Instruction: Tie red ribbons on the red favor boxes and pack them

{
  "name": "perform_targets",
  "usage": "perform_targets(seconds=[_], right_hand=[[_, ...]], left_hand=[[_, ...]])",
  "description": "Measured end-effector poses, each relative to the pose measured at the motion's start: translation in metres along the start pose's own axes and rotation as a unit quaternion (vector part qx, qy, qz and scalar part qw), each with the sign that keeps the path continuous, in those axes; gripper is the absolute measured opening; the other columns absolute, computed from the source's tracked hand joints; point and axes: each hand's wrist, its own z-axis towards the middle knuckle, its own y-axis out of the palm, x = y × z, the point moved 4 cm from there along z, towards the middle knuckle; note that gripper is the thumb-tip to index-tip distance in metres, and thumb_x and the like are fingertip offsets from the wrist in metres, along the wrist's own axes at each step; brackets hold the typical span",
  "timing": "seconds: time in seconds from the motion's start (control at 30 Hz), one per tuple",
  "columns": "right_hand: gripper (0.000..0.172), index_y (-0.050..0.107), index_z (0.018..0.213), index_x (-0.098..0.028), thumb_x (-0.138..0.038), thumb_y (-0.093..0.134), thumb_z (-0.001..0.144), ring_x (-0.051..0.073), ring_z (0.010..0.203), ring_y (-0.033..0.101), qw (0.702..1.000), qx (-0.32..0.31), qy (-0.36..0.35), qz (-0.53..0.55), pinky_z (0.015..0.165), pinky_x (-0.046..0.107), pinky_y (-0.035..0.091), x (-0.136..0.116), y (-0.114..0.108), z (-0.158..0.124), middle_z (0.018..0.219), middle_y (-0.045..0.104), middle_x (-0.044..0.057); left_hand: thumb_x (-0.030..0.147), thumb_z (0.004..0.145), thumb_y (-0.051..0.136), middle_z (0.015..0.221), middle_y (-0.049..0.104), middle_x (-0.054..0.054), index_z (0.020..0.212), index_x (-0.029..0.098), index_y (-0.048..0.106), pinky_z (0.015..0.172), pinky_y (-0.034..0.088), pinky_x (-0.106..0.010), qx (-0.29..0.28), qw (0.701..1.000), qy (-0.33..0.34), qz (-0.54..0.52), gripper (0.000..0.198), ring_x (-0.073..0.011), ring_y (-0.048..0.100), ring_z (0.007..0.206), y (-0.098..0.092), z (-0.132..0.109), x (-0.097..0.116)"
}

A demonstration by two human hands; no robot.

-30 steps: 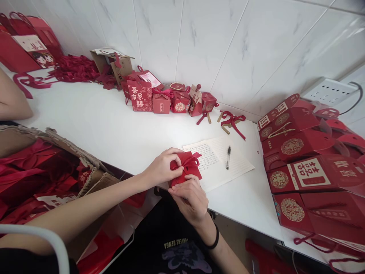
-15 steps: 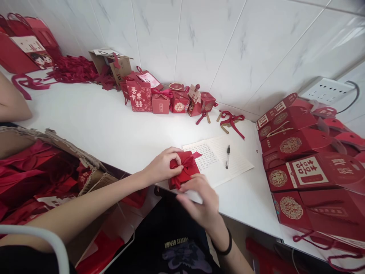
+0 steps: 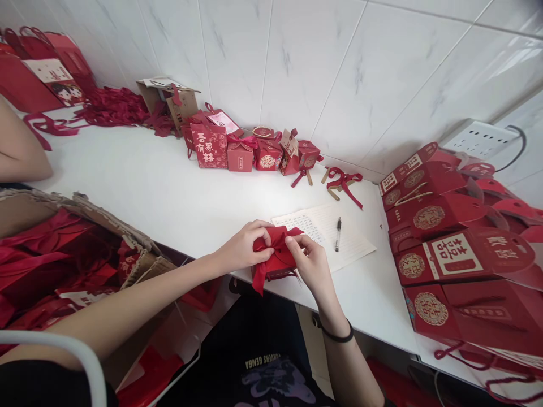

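A small red gift box with a red ribbon [image 3: 276, 255] rests at the near edge of the white table [image 3: 169, 192]. My left hand [image 3: 244, 249] pinches the ribbon at the box's top left. My right hand [image 3: 309, 261] is closed on the ribbon at the box's right side, fingers curled against it. A loose ribbon end [image 3: 257, 282] hangs down over the table's edge. Just behind the box lies a sheet of written paper [image 3: 328, 234] with a black pen [image 3: 338, 233] on it.
A row of small red boxes [image 3: 254, 151] stands along the tiled wall. Flat red gift bags [image 3: 453, 254] are stacked at the right. A cardboard carton of red ribbons [image 3: 63, 254] sits at the left. Another person's arm [image 3: 19, 150] rests at the far left.
My right hand moved from below the box up to its right side and took hold of the ribbon. The left hand stayed on the box's top.
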Motion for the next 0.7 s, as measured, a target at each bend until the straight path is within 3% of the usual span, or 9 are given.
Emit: perform_targets(seconds=[0.23, 0.4, 0.7], right_hand=[[0.005, 0.058, 0.073, -0.019, -0.023, 0.055, 0.071, 0.017, 0.067, 0.050, 0.997, 0.021, -0.058, -0.039, 0.064, 0.031, 0.043, -0.0014, -0.0042, 0.0065, 0.073, 0.060, 0.001], [0.010, 0.052, 0.072, -0.020, -0.015, 0.044, 0.073, 0.017, 0.069, 0.050, 0.988, 0.027, -0.126, -0.084, 0.066, 0.031, 0.042, -0.0035, 0.0003, 0.0004, 0.073, 0.055, 0.002], [0.006, 0.054, 0.080, -0.019, -0.021, 0.049, 0.077, 0.015, 0.066, 0.048, 0.993, -0.012, -0.104, -0.048, 0.064, 0.030, 0.043, 0.0001, -0.0023, -0.0012, 0.078, 0.058, 0.002]], left_hand=[[0.024, 0.075, 0.057, 0.122, 0.051, -0.006, 0.074, 0.019, 0.054, 0.101, 0.039, -0.039, -0.010, 1.000, -0.010, 0.005, 0.006, -0.0221, 0.049, 0.116, 0.0006, -0.0002, 0.0008], [0.023, 0.075, 0.056, 0.122, 0.051, -0.006, 0.074, 0.019, 0.054, 0.101, 0.039, -0.039, -0.014, 1.000, -0.010, 0.008, 0.005, -0.0223, 0.048, 0.116, 0.0011, 0.0005, 0.0001], [0.024, 0.075, 0.056, 0.121, 0.051, -0.006, 0.074, 0.019, 0.052, 0.102, 0.037, -0.039, -0.029, 1.000, -0.002, -0.003, 0.006, -0.0221, 0.046, 0.117, 0.0018, -0.0003, -0.0015]])
